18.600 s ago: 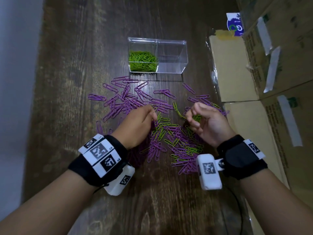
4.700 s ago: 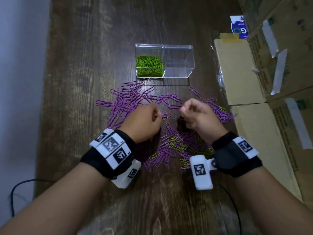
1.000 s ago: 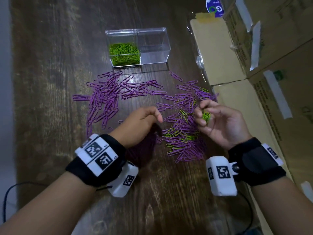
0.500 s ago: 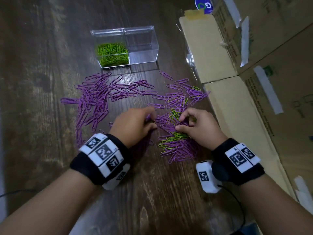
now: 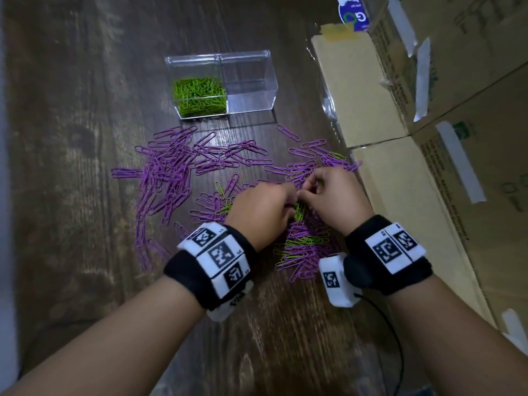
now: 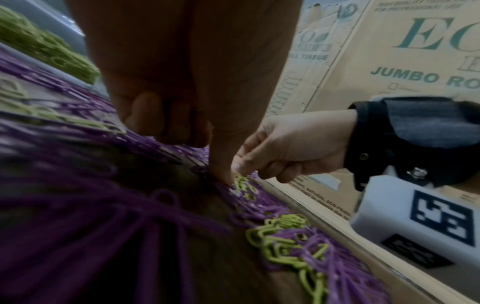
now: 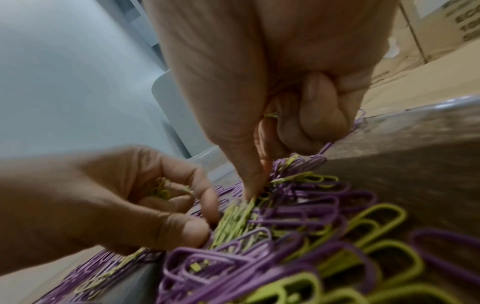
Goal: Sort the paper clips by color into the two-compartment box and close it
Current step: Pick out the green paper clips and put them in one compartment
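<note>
A clear two-compartment box (image 5: 258, 108) stands at the back of the wooden table; its left compartment holds green paper clips (image 5: 198, 95) and its right one looks empty. Purple paper clips (image 5: 168, 172) lie spread in front of it. A mixed pile of purple and green clips (image 5: 303, 250) lies under my hands. My left hand (image 5: 291, 195) pinches green clips (image 7: 233, 216) from the pile and keeps more in its curled fingers (image 7: 161, 190). My right hand (image 5: 307, 192) pinches into the same spot, with a green clip (image 7: 271, 115) tucked in its curled fingers.
Cardboard boxes (image 5: 445, 167) line the table's right side, close to my right wrist. A blue and white packet (image 5: 353, 15) lies at the back right. A black cable (image 5: 391, 332) runs from my right wrist camera toward the front edge.
My right hand has turned from palm up to palm down onto the pile. Both hands have drawn together until their fingertips nearly meet over the green clips.
</note>
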Demonstrator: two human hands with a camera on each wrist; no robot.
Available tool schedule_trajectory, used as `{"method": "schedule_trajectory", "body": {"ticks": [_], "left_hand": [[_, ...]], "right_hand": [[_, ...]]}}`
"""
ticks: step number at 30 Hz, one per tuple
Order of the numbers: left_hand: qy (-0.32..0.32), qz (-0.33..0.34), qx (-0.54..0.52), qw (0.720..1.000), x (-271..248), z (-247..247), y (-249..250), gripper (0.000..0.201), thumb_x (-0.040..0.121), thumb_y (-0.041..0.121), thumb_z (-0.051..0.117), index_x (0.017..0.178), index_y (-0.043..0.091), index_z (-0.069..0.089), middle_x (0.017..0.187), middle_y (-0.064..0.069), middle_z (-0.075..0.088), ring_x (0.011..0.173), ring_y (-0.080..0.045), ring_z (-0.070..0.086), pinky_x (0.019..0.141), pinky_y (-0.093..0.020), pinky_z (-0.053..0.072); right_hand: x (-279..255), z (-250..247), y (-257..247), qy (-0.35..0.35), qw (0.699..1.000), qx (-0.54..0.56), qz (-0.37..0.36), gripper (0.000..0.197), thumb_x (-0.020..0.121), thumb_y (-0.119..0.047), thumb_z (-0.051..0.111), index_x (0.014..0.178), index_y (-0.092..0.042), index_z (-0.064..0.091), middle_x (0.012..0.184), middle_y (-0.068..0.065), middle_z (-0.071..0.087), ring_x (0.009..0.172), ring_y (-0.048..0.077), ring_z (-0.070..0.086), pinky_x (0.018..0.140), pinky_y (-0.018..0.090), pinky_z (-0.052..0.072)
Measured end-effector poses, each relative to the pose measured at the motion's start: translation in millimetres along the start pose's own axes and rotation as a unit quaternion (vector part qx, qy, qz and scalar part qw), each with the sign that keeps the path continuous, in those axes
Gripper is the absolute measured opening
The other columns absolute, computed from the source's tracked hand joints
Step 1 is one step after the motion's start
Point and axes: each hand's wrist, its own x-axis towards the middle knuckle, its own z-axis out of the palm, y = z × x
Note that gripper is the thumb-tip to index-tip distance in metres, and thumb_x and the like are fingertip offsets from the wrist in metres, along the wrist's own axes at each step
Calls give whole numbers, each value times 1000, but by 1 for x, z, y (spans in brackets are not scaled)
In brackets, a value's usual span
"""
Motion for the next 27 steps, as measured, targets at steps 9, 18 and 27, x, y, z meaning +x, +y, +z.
{"method": "schedule_trajectory", "body": {"ticks": [9, 18, 27], "left_hand": [[-32, -97, -27, 994, -3, -30, -37, 6, 78, 15, 67, 81, 19, 64, 75, 2, 62, 84, -24, 62, 73, -31, 49], [1, -128, 51, 990, 7, 1, 34, 49, 75, 57, 64, 94, 12, 58, 99, -12, 62, 95, -34, 61, 68, -35, 43], [-17, -144, -34, 989, 8, 4, 15, 24, 75, 32, 74, 76, 18, 54, 87, -8, 62, 89, -31, 62, 72, -36, 47]], "right_hand": [[2, -9, 15, 7, 1000, -5, 25, 16, 78, -22, 75, 69, -19, 62, 52, -8, 48, 50, 4, 44, 48, 19, 30], [-3, 1, 6, 42, 995, -65, 69, 34, 70, -37, 78, 69, -20, 49, 77, 4, 61, 74, 25, 58, 67, 33, 47], [0, 1, 2, -1, 997, -56, 50, 19, 80, -21, 71, 69, -20, 56, 71, 0, 60, 76, 24, 61, 71, 31, 50]]}}
